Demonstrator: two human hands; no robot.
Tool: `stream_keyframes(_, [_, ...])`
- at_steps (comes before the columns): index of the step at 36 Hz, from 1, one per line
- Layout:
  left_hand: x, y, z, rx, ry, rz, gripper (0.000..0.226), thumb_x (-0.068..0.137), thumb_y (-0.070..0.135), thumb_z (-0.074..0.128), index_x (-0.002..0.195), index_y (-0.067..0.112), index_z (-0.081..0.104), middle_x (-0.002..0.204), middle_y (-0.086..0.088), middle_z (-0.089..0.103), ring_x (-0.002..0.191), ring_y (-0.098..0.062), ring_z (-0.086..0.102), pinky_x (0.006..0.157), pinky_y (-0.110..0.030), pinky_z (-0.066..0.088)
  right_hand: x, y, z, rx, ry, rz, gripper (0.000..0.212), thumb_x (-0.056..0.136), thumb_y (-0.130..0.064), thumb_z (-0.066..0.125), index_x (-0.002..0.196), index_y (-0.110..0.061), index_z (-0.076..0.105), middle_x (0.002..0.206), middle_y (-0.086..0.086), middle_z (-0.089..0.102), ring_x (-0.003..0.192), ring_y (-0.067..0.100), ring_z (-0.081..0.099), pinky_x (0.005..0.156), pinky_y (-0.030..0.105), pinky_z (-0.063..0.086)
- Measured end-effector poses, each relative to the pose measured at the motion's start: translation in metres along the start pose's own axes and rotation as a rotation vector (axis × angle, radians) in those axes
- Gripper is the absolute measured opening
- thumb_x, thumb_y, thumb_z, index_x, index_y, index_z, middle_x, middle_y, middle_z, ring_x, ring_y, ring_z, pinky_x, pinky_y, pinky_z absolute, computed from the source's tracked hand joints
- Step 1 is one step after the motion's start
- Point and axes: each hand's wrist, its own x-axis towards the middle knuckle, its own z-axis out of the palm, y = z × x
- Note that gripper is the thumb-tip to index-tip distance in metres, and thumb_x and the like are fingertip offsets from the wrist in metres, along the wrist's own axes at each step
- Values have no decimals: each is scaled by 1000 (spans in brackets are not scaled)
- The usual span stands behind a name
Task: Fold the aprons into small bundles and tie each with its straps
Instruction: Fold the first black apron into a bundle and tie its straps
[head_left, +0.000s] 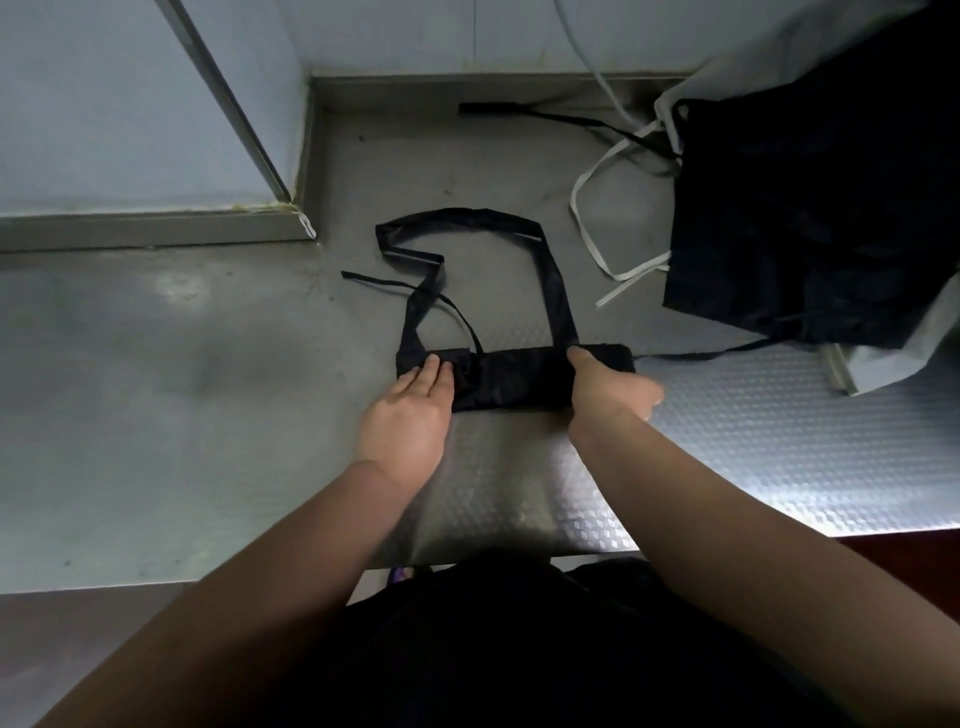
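In the head view, a black apron (514, 379) is seen folded into a long narrow band across the steel table (208, 389), just in front of the person, with its wide neck loop (467, 218) and a thin strap (415, 288) spread out behind it. The band's left end is pressed flat by the left hand (410, 410) (fingers straight, nothing grasped), while its right part is gripped by the right hand (608, 387), thumb laid over the top. More aprons (805, 208), with white straps (597, 208), are heaped at the far right of the table.
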Motion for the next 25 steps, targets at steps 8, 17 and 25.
stream_keyframes(8, [1,6,-12,-130,23,-27,37,71,17,79,103,3,69,104,-14,67,85,-32,65,60,-34,56,-17,24,-8,-521,-87,-907,31,86,2,55,115,1,44,96,21,62,85,35,60,65,31,39])
stream_keyframes(17, [16,13,-16,-277,1,-14,32,83,22,67,111,6,65,107,-18,56,96,-38,54,80,-42,48,-8,38,1,-1113,-413,-1391,41,73,-7,47,109,1,64,98,19,62,86,39,62,78,40,51])
stream_keyframes(25, [43,18,-18,-432,-183,-180,27,87,20,59,111,8,62,119,-12,50,109,-30,52,92,-41,44,-21,14,-1,-976,-674,-1075,62,76,-48,41,126,-19,60,105,14,60,106,28,54,92,27,38])
